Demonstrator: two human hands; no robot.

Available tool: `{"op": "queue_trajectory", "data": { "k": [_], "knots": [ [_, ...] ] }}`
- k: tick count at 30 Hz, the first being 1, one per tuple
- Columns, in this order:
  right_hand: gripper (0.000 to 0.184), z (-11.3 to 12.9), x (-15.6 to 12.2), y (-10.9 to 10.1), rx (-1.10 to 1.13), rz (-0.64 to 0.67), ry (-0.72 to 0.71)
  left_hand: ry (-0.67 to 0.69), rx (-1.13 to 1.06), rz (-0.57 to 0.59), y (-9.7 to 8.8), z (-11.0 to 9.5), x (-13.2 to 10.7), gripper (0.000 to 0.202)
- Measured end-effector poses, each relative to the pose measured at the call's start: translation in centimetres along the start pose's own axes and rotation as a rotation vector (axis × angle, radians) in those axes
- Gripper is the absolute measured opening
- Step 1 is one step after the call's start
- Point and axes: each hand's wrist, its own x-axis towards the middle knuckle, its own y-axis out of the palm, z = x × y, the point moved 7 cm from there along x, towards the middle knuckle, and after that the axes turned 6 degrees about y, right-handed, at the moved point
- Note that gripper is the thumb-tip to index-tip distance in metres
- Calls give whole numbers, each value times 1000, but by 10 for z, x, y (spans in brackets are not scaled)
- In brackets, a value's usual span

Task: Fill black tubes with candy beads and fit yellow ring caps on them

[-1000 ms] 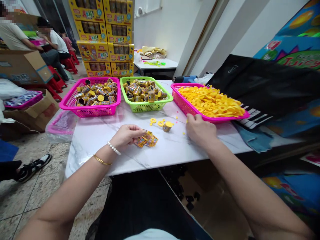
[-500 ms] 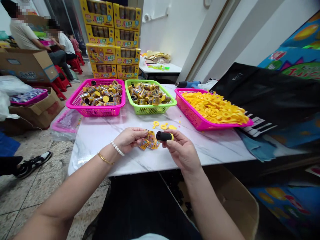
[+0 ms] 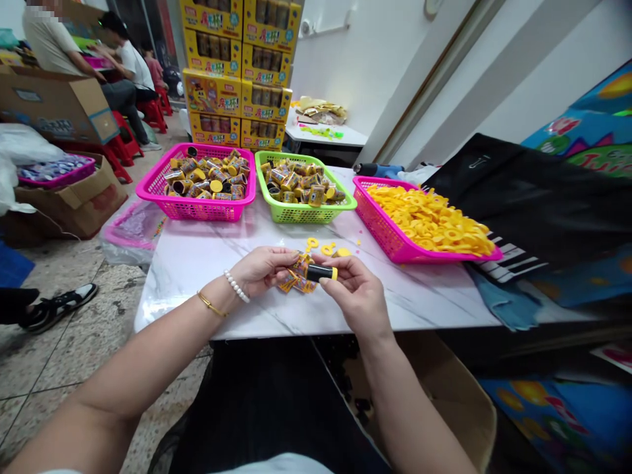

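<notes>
My right hand [image 3: 361, 293] is closed around a small black cylinder [image 3: 320, 272] with a yellow end. It lies almost level, its black end toward my left hand [image 3: 261, 270]. My left hand pinches a printed yellow label [image 3: 301, 261], which meets the black side of the cylinder. Below on the table, more printed labels [image 3: 291, 284] lie in a loose pile, partly covered by my fingers. Just beyond the hands are yellow ring-shaped pieces [image 3: 328, 249] and a yellow disc [image 3: 342, 252].
Pink basket [image 3: 197, 209] and green basket [image 3: 309, 214] hold labelled cylinders at the back of the marble-patterned table [image 3: 197, 257]. A pink basket [image 3: 382, 227] of yellow ring pieces stands right. Behind are stacked yellow boxes [image 3: 217, 99]. Seated people [image 3: 131, 66] are far left.
The cylinder in my right hand has moved left and turned side-on, coming against the label in my left hand. The camera view has shifted slightly.
</notes>
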Motion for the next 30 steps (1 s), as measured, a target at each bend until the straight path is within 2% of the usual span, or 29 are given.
{"op": "queue_trajectory", "data": {
  "k": [5,10,13,18,21,25,28,30],
  "knots": [
    [26,-5,3,-4,48,-9,69,41,-64,-17,-4,0,4,15],
    [21,4,2,-2,189,41,7,19,-82,-21,-6,2,6,15],
    [22,-3,6,1,225,45,9,13,-96,-12,-5,2,6,13],
    [26,-17,15,0,169,-1,45,14,-120,-1,-5,3,7,14],
    [24,-13,15,-4,100,-45,12,33,-110,-22,-6,1,7,10],
    [23,2,10,-4,-76,-103,-114,26,-76,-16,-5,1,5,9],
    [23,6,6,3,-69,-70,-167,34,-47,29,-2,2,5,12],
    [23,5,4,7,-28,-33,-176,86,-4,15,-3,0,5,16]
  ]
}}
